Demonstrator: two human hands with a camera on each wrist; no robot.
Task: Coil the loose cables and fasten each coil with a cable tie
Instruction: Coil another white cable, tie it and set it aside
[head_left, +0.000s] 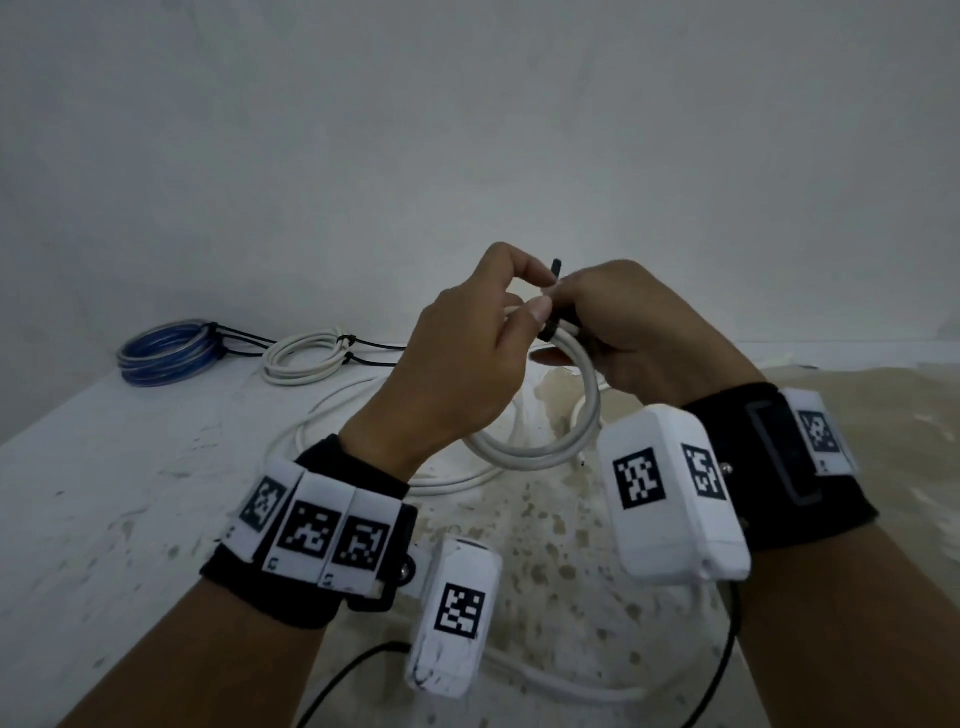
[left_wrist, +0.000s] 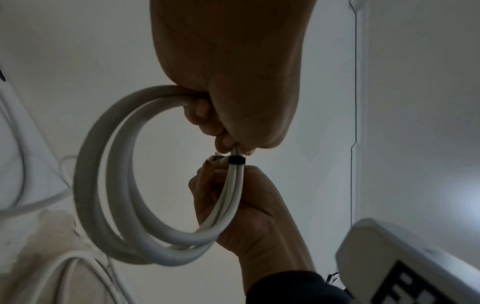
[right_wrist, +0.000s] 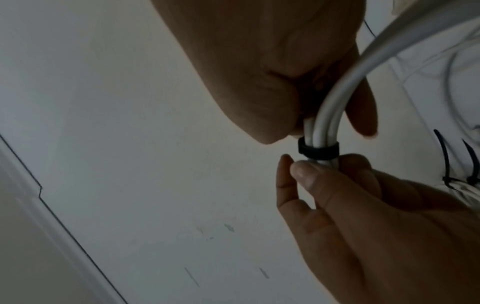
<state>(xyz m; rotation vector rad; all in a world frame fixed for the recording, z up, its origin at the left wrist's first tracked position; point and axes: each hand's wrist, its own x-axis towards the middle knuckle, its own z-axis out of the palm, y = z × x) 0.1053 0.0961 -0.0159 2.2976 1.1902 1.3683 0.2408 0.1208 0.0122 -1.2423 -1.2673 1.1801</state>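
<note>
Your left hand (head_left: 457, 358) and right hand (head_left: 639, 332) both grip the round white cable coil (head_left: 566, 436), fingers curled either side of its thin black plastic tie (left_wrist: 237, 160).

— That coil (head_left: 558, 441) they're holding?
— White, with a black tie (right_wrist: 318, 149) round it.
— And at ten o'clock?
— A blue coil (head_left: 166, 353), then a white one (head_left: 304, 358), black ties on both. Black-and-white checker tags (head_left: 311, 535) on the wristbands.
</note>
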